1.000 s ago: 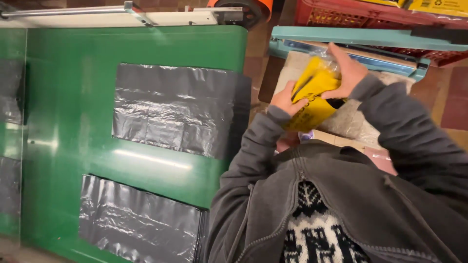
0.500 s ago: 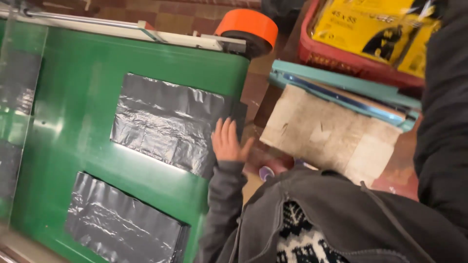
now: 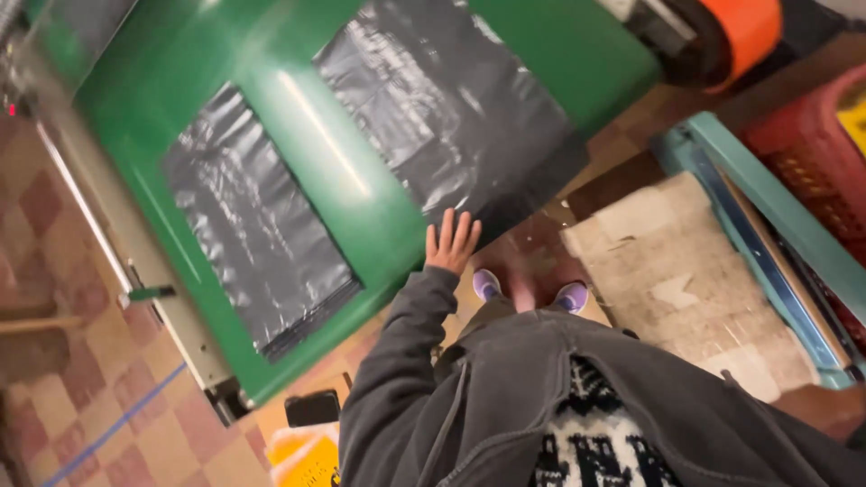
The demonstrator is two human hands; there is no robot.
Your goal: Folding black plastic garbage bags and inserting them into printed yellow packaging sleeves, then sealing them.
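1. The left hand [image 3: 453,242] lies flat with its fingers spread and straight. It holds nothing. The fingertips touch the near corner of the right-hand black plastic bag [image 3: 451,117], where that bag reaches the edge of the green table [image 3: 361,194].
2. The right hand is out of view, so I cannot tell its grip.
3. The step in hand looks like a first reach for this bag: the palm presses on it and no pinch is made yet. To lift it, the fingers would need to curl and catch the thin, slippery edge, which overhangs the table a little.
4. A second black plastic bag [image 3: 248,216] lies flat to the left on the same table, apart from the first, with a green strip between them.
5. At the far right, an orange roll of tape [image 3: 740,32] sits at the table's end.
6. On the right, a worn cardboard sheet [image 3: 686,280] lies beside a long teal bar [image 3: 767,225]. Beyond that stands a red crate [image 3: 803,153] with a yellow package [image 3: 852,122] in it.
7. Near the left sleeve, low down, is another yellow package [image 3: 307,455] with dark print.
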